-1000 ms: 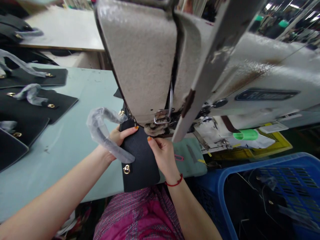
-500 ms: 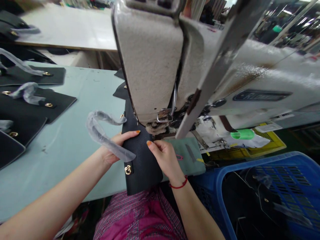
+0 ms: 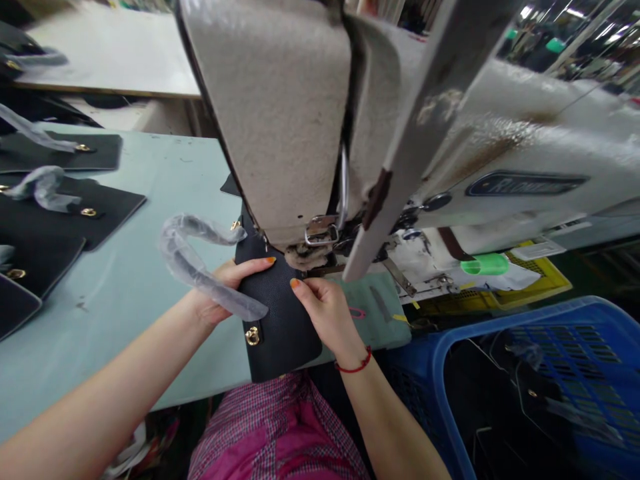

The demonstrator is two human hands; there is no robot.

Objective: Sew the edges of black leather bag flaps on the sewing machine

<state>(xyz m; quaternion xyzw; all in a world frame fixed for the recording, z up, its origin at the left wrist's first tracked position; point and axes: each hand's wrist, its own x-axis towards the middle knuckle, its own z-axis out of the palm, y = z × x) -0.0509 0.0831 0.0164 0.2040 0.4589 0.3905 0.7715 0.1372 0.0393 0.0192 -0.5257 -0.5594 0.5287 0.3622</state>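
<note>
A black leather bag panel (image 3: 280, 340) lies under the head of the sewing machine (image 3: 270, 120), its right edge close to the presser foot. A plastic-wrapped handle (image 3: 183, 257) loops off its left side, fixed by gold ring fittings (image 3: 253, 335). My left hand (image 3: 220, 293) grips the panel's left edge, thumb on top and fingers beneath, with the wrapped handle passing over it. My right hand (image 3: 327, 310) pinches the right edge just below the presser foot, thumb on top; its other fingers are partly hidden.
Several more black panels (image 3: 107, 200) with wrapped handles lie on the pale green table (image 3: 165, 173) at left. On the right stands a blue plastic basket (image 3: 440, 360) holding black pieces. A yellow crate (image 3: 555, 287) and a green roll (image 3: 485, 264) are behind it.
The panel and both hands have moved slightly up and left in view, further along under the machine head. Both hands keep their hold. The camera view has also shifted a little.
</note>
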